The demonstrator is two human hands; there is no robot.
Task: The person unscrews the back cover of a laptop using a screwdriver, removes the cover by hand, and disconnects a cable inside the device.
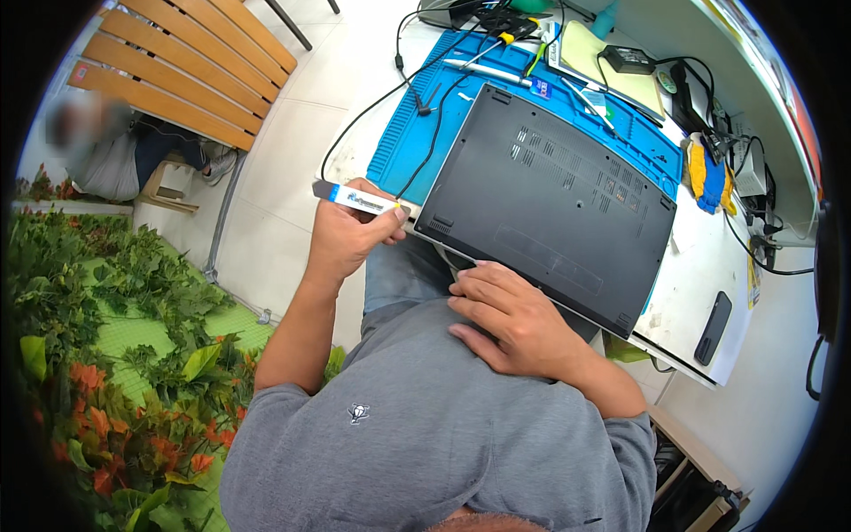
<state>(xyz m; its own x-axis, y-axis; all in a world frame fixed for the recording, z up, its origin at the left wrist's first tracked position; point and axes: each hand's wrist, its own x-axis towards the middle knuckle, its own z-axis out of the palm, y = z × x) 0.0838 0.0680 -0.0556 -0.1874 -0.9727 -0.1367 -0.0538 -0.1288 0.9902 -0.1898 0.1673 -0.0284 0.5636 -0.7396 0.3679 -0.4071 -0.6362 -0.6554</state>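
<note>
A black laptop (550,208) lies upside down on the bench, its vented base and rubber feet facing up. Just off its near left corner, my left hand (341,238) pinches a flat white-and-blue tool (362,199) with a dark end; the exact kind is unclear. The tool's narrow tip, by my thumb, points toward the laptop. My right hand (510,317) rests at the laptop's near edge, fingers stretched out and thumb apart, with the fingertips against or close to that edge. Nothing shows gripped in it.
Under the laptop lies a blue work mat (394,146) with cables, a screwdriver (505,40) and pens. To the right are a blue-and-yellow glove (709,176) and a black phone (713,328). A power adapter (628,59) sits behind. Leafy plants (115,381) and a seated person are at left.
</note>
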